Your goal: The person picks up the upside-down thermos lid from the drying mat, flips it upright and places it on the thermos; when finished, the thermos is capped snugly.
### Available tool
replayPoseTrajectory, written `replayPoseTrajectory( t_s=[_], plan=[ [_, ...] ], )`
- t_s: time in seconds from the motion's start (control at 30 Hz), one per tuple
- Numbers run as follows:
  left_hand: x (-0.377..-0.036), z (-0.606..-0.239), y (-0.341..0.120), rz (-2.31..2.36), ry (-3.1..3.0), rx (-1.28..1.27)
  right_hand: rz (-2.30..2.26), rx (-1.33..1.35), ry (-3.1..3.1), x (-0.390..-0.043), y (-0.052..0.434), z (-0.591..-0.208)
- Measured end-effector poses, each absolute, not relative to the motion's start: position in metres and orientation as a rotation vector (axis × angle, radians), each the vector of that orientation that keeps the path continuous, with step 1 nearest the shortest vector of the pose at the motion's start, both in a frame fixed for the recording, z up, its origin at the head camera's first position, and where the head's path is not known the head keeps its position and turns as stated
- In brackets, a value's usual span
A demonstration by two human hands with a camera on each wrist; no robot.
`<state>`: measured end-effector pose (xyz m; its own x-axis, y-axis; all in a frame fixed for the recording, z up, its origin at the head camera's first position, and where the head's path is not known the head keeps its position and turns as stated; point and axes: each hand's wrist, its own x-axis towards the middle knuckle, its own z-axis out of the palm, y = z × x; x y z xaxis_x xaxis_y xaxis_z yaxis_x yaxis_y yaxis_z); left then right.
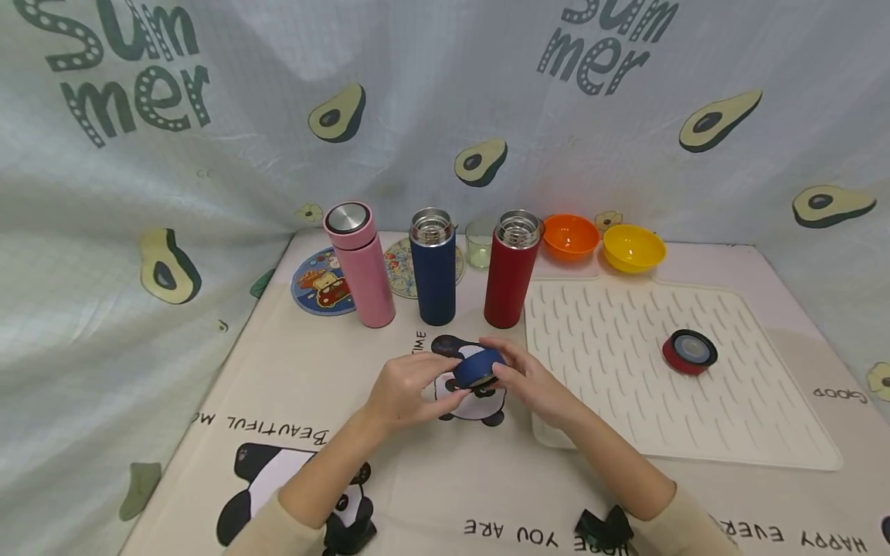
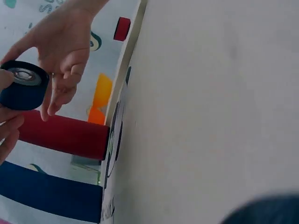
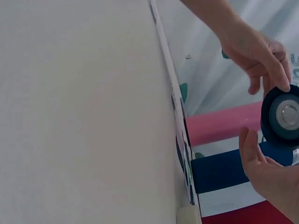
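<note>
A navy bottle lid point(image 1: 478, 368) is held above the table between both hands; its underside, with a round steel centre, faces me in the right wrist view. My left hand point(image 1: 406, 390) pinches the lid's left side between thumb and fingers. On its right side, my right hand point(image 1: 535, 378) has thumb and forefinger around the edge, its other fingers loosely spread. Behind the hands stand a lidless navy bottle point(image 1: 436, 282) and a lidless red bottle point(image 1: 511, 282), both showing steel necks. To their left is a pink bottle point(image 1: 366, 278) with its lid on.
A red lid point(image 1: 690, 352) lies on the ridged white mat point(image 1: 758, 417) at right. Orange point(image 1: 571, 238) and yellow bowls point(image 1: 633, 249) and a glass cup point(image 1: 479, 243) stand behind. Two round patterned coasters, one being the blue coaster point(image 1: 313, 284), lie behind the bottles.
</note>
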<state>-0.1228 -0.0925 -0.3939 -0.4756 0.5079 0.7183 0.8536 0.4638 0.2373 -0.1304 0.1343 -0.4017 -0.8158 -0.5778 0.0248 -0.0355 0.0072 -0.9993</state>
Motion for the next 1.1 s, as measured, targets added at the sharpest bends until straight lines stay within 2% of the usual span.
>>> replayPoseTrajectory(
  t_s=[0.23, 0.5, 0.8, 1.1],
  plan=[
    [-0.132, -0.378, -0.105, -0.344, -1.87, -1.406, -1.871, -0.709, 1.685, -0.13, 0.135, -0.403],
    [-0.139, -0.364, -0.119, -0.154, -1.746, -1.606, -1.82, -0.734, 1.725, -0.126, 0.128, -0.403],
    [-0.14, -0.366, -0.119, -0.129, -1.708, -1.627, -1.655, -0.803, 2.11, -0.119, 0.122, -0.401],
    [-0.14, -0.369, -0.117, -0.195, -1.745, -1.64, -1.612, -0.825, 2.239, -0.117, 0.12, -0.403]
  ],
)
